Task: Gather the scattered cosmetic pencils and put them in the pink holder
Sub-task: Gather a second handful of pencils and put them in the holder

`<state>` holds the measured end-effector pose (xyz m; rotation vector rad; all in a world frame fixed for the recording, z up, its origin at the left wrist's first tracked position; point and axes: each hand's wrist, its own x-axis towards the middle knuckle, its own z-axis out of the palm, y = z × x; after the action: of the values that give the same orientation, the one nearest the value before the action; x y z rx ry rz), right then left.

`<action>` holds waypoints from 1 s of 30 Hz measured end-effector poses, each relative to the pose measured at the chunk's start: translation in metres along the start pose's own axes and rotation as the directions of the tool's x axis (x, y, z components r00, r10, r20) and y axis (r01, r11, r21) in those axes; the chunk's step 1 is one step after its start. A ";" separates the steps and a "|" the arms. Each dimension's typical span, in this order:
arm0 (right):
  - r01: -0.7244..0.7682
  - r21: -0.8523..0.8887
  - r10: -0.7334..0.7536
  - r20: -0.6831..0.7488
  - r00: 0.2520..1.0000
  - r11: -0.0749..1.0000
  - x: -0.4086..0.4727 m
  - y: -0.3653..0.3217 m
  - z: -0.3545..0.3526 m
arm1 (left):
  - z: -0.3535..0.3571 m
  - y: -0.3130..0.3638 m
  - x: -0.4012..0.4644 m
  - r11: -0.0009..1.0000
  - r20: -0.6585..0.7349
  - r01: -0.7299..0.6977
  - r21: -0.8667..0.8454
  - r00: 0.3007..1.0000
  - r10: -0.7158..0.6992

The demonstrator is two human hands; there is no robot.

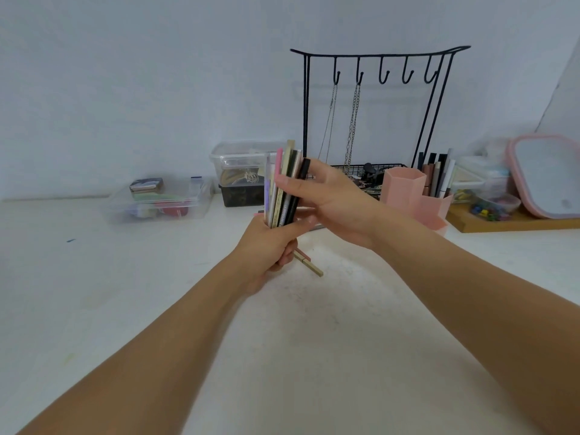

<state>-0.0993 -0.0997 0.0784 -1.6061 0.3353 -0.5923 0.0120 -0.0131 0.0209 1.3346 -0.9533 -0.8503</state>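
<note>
My left hand [270, 246] grips the lower part of an upright bundle of several cosmetic pencils [284, 186], pink, beige, black and lilac. My right hand [329, 196] holds the bundle's upper half, fingers wrapped round it from the right. The bundle hangs above the white table, and some pencil ends [309, 265] stick out below my left hand. The pink holder [405, 189], made of hexagonal cups, stands to the right behind my right wrist. Several pencils [439, 177] stand in its back cup.
A black wire jewellery stand [376, 105] with hanging chains rises behind the hands. Clear plastic boxes [157, 199] and a stacked tub [241, 171] sit at the back left. At the right, a pink-framed mirror [546, 174] and small containers rest on a wooden board [502, 224].
</note>
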 end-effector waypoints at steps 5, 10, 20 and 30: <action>-0.040 -0.247 0.013 -0.111 0.994 0.968 0.005 0.004 -0.008 | 0.000 -0.004 0.003 1.000 -0.103 0.002 -0.012 0.995 -0.003; -0.069 -0.896 -0.098 -0.123 0.988 0.439 0.010 0.051 -0.055 | -0.009 -0.007 0.010 0.997 -0.237 0.032 -0.066 0.970 -0.047; -0.084 -0.971 -0.049 -0.097 0.994 0.222 0.012 0.066 -0.063 | -0.012 -0.009 0.014 0.996 -0.291 0.076 -0.048 0.953 -0.086; -0.025 -0.769 -0.176 -0.177 0.968 0.638 0.010 0.021 -0.035 | -0.009 -0.010 0.012 0.993 -0.214 0.005 -0.115 0.976 -0.030</action>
<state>-0.1074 -0.1369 0.0603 -2.3956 0.7862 -0.7667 0.0254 -0.0214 0.0121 1.3086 -0.7148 -0.7447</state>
